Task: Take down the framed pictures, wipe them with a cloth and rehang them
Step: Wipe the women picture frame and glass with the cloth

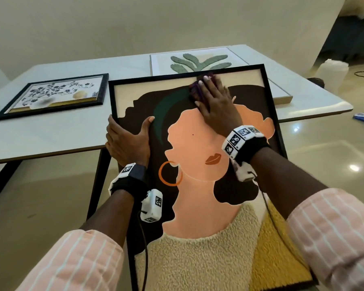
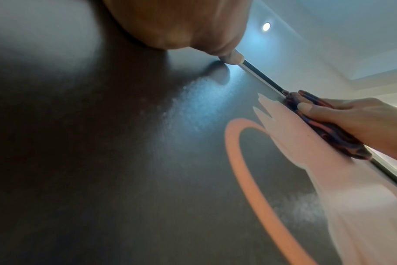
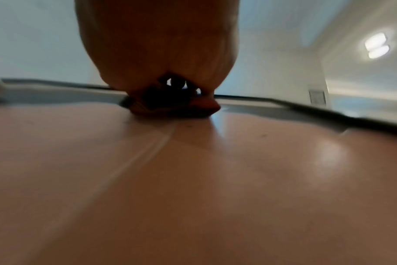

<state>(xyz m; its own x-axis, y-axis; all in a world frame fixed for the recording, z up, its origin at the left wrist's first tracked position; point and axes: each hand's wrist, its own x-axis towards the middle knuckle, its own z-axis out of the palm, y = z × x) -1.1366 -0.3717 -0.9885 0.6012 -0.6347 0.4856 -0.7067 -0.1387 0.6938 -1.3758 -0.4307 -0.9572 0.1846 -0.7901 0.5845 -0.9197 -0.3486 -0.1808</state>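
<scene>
Against the tabletop's (image 1: 51,135) near edge leans the portrait (image 1: 198,164), a large black-framed picture of a woman in profile with a hoop earring, its top tilted over the table and its lower part hanging below the edge toward the person. No writing can be read on it; the wrist bands carry only black-and-white square markers. The left hand (image 1: 127,141) grips the frame's left side, thumb curled onto the glass, fingers wrapped behind. The right hand (image 1: 215,103) lies flat with fingers straight, pressing a dark purple cloth (image 1: 194,91) to the glass just below the top rail. A floral picture (image 1: 55,95) lies flat near the tabletop's left edge; a cactus picture (image 1: 198,59) lies at the far edge, partly hidden behind the portrait.
</scene>
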